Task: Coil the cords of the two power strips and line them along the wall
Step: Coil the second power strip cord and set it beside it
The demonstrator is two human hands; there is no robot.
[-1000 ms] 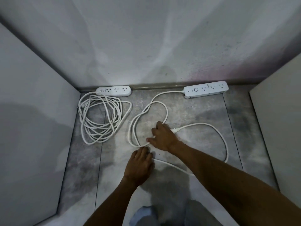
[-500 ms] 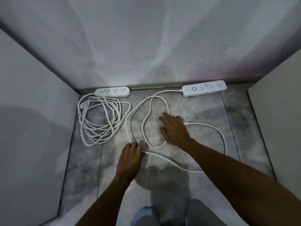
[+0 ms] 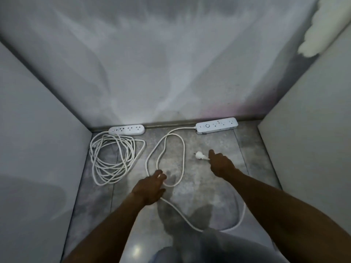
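The white left power strip (image 3: 126, 129) lies flat against the wall (image 3: 171, 73), with its coiled cord (image 3: 114, 160) bundled in many loose turns just in front. The white right power strip (image 3: 216, 125) also lies along the wall. Its loose cord (image 3: 183, 154) sprawls outward in one long open loop, with the plug (image 3: 199, 155) near the strip.

The loose cord (image 3: 183, 154) at the left hand's (image 3: 150, 186) fingers (image 3: 160, 175) looks like smooth white plastic, as does the plug (image 3: 199, 155) just beyond the right hand's (image 3: 221, 165) fingers (image 3: 211, 153). Beneath the fingers, the floor (image 3: 199, 179) is mottled grey tile with a faint sheen. Well beyond the fingertips, the left power strip (image 3: 126, 130) and right power strip (image 3: 216, 125) are glossy white plastic against a matt, blotchy wall (image 3: 171, 73).
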